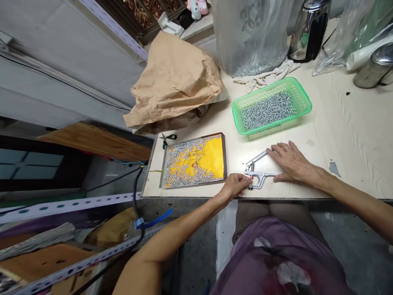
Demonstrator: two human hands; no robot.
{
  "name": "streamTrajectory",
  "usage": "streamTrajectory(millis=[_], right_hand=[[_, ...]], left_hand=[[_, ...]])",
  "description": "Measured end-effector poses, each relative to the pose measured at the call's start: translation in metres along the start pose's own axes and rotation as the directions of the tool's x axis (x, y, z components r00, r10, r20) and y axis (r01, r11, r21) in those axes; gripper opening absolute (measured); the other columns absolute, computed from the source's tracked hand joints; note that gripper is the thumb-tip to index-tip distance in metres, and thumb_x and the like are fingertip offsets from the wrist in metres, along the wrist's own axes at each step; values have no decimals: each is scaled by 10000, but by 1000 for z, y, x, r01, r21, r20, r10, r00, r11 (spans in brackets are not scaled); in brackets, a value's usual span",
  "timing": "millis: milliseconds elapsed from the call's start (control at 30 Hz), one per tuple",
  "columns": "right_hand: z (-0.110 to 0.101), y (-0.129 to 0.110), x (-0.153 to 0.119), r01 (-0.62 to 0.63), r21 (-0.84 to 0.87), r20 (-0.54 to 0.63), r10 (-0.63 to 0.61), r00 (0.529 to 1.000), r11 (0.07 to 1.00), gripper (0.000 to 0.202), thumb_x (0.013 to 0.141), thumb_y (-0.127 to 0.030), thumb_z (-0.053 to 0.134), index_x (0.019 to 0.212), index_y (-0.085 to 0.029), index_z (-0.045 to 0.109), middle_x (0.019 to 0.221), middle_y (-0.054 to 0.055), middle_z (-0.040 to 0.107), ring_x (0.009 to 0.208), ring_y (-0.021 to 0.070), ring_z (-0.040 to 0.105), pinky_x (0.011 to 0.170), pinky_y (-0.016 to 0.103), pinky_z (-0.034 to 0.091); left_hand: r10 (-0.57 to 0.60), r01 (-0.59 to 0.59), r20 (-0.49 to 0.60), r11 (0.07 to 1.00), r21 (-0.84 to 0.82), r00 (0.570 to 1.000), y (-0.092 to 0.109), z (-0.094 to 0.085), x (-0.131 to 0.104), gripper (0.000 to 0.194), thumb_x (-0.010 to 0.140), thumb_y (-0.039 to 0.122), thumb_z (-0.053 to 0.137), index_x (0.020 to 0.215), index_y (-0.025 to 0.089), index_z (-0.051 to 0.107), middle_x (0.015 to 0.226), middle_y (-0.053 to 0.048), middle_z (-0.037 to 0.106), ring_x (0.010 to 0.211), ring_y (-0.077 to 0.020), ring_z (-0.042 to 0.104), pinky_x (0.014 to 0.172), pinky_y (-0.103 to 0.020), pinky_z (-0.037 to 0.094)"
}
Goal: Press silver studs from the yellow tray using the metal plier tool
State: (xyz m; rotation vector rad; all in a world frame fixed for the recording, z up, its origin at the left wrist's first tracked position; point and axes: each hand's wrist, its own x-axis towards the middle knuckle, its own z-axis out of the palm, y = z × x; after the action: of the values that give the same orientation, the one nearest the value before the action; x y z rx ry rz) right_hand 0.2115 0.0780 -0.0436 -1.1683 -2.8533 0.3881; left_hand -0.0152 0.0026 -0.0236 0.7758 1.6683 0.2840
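A pair of grey metal snap pliers (260, 178) lies near the table's front edge, its handles spread apart and its jaws to the left. My right hand (290, 162) grips the handles from the right, fingers on the upper one and thumb at the lower one. At the jaws, beside a small red part, the fingertips of my left hand (236, 185) are pinched together. Whatever they hold is too small and hidden to make out. Left of that hand is a shallow tray (225, 157) with a yellow bottom, scattered with small silver metal pins (199, 176).
Behind the pliers stands a green plastic basket (272, 128) full of similar metal pieces. Scissors (168, 138) and a crumpled brown paper bag (178, 78) lie at the left. A large clear plastic bag (251, 37) and a metal kettle (310, 30) stand at the back.
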Motion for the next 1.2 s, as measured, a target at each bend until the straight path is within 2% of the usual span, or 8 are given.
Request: streamTrajectory(millis=[333,433,500,600,733,867,1000,1200], right_hand=[[-1,-3,2,-14,-7,-1,14,1000,1000,759,687,-567,732,1297,-164,530,1195,163,590,1104,357,491,1031,593,286],[-3,-4,0,-12,-10,-32,11,999,1000,659,721,-529,723,1257,-183,557,1171,149,598,1074,341,496,1003,560,310],[-5,-7,-1,-11,-18,-35,10,999,1000,594,737,-480,731,1223,-176,574,1145,145,607,1052,330,502,983,529,331],[-8,-13,-1,-24,-40,-4,24,1000,999,498,746,-398,751,1151,-150,603,1084,139,623,1019,313,519,976,499,343],[-9,-22,0,-30,-80,10,31,999,996,389,758,-326,754,1077,-145,624,1034,120,635,1006,292,538,1021,491,308],[-11,-24,-4,-10,-58,28,11,1000,998,507,733,-352,775,1150,-129,590,1057,127,626,1010,286,540,960,445,368],[-18,-22,-6,-14,-58,77,19,997,998,626,668,-368,822,1186,-128,566,1108,140,616,994,289,543,844,390,430],[-28,-30,1,-31,-130,145,50,988,991,272,762,-228,754,997,-137,651,980,112,656,932,253,556,755,323,424]], left_hand=[[-8,8,-4,998,63,1000,-4,1,1,153,809,262,671,770,114,657,475,91,446,350,-28,362,362,-156,310],[123,-103,-76,968,229,989,-10,0,-4,204,835,311,645,746,128,652,527,58,498,428,-62,446,439,-190,379],[363,-277,-139,864,421,921,-12,1,-8,188,853,311,628,774,144,661,655,9,593,589,-111,557,568,-231,459],[680,-475,-65,574,667,731,-8,9,-7,150,873,290,620,950,170,664,947,-67,667,911,-197,608,807,-318,501],[763,-563,177,279,778,622,10,24,12,453,833,301,683,1238,169,528,1298,-151,563,1154,-277,522,961,-431,467],[699,-592,326,172,788,637,24,29,28,580,818,288,687,1326,179,431,1316,-145,531,1152,-286,515,966,-455,459],[657,-565,355,132,814,665,32,29,27,633,792,333,709,1329,168,417,1239,-130,546,1112,-280,519,930,-433,468],[617,-495,323,126,860,718,43,35,19,440,815,378,698,1170,172,539,1094,-97,577,1061,-267,523,826,-367,478]])
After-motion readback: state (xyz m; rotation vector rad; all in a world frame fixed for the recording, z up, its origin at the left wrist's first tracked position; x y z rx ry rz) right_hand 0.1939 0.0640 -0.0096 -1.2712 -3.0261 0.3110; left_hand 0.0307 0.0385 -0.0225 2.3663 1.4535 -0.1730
